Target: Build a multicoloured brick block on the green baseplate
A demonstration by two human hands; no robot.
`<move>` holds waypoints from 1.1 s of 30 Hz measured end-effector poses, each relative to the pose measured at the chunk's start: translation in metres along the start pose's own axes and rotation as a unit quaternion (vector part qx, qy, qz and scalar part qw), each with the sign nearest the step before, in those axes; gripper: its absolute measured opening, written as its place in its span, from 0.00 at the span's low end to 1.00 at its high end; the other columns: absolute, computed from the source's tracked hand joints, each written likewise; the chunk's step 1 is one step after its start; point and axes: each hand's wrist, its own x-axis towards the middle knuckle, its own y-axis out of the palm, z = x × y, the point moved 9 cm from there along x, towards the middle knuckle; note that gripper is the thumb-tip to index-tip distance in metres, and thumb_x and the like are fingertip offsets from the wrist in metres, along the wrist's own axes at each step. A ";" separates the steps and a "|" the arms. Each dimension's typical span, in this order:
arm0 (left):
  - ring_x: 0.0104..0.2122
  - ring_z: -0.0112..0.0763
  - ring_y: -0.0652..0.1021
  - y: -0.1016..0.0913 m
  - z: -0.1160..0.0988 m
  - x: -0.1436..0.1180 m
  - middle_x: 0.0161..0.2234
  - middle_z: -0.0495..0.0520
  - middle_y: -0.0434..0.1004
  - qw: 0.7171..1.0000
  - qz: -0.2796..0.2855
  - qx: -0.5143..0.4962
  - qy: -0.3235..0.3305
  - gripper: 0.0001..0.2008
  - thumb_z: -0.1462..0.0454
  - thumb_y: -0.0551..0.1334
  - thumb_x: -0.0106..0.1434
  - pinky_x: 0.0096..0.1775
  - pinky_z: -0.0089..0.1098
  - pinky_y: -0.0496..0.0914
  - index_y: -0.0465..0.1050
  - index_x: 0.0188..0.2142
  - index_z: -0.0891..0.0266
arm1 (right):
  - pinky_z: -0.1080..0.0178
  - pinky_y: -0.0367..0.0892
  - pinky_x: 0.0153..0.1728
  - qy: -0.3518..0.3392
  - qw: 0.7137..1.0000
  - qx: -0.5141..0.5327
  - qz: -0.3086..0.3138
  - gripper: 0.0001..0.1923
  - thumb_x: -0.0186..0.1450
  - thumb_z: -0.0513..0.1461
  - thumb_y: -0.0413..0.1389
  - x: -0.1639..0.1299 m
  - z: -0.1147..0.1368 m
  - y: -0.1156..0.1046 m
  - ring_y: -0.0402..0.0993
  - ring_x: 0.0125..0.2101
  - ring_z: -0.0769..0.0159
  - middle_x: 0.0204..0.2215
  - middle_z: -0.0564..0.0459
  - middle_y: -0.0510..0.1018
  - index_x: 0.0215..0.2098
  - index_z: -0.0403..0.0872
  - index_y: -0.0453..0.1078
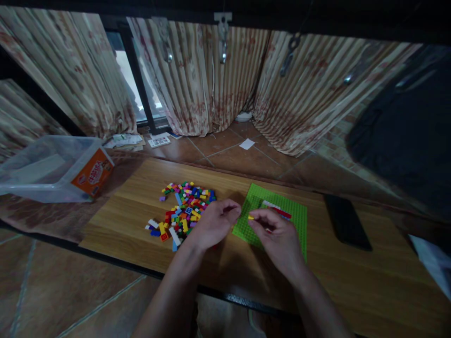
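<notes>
My right hand (276,232) is over the green baseplate (248,202), with a small yellow brick (251,217) pinched at its fingertips. My left hand (217,224) hovers between the baseplate and the loose bricks, its fingers curled in towards the thumb; whatever they may hold is hidden. On the baseplate, partly behind my right hand, lie a red brick (283,213) and a white brick (270,205). A heap of small multicoloured bricks (185,213) spreads over the wooden board to the left, partly covered by my left hand.
Right of the baseplate, a black phone (347,221) lies on the wooden board (123,220). A clear plastic box (52,180) with an orange label stands at the left. Papers (158,141) lie beyond the board, below striped curtains (211,80). A white sheet (431,258) is at the right.
</notes>
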 end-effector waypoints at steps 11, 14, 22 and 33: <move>0.33 0.34 0.76 0.010 0.000 0.002 0.32 0.53 0.79 0.997 0.019 0.076 0.005 0.13 0.60 0.58 0.62 0.36 0.30 0.67 0.78 0.37 0.63 | 0.64 0.66 0.26 0.154 0.975 -0.150 0.053 0.10 0.53 0.47 0.61 -0.007 -0.045 -0.095 0.74 0.25 0.63 0.23 0.53 0.79 0.26 0.48 0.75; 0.33 0.34 0.76 0.014 -0.001 0.002 0.31 0.53 0.79 0.996 0.027 0.085 0.007 0.13 0.59 0.58 0.62 0.35 0.30 0.67 0.78 0.37 0.63 | 0.65 0.63 0.23 0.154 0.964 -0.190 0.101 0.10 0.56 0.46 0.58 -0.012 -0.050 -0.085 0.72 0.23 0.65 0.22 0.54 0.78 0.27 0.48 0.75; 0.31 0.33 0.76 0.016 -0.001 0.002 0.30 0.52 0.78 0.994 0.029 0.102 0.005 0.12 0.60 0.58 0.62 0.32 0.28 0.66 0.78 0.36 0.63 | 0.64 0.62 0.26 0.097 0.960 -0.245 0.093 0.07 0.57 0.43 0.56 -0.011 -0.045 -0.067 0.73 0.23 0.65 0.22 0.55 0.78 0.25 0.49 0.73; 0.30 0.32 0.75 0.016 -0.004 0.000 0.30 0.53 0.79 0.990 0.031 0.137 0.020 0.11 0.60 0.58 0.62 0.31 0.27 0.65 0.78 0.34 0.61 | 0.63 0.63 0.25 0.120 0.968 -0.214 0.052 0.08 0.54 0.45 0.59 -0.009 -0.047 -0.070 0.74 0.23 0.63 0.21 0.54 0.78 0.24 0.49 0.69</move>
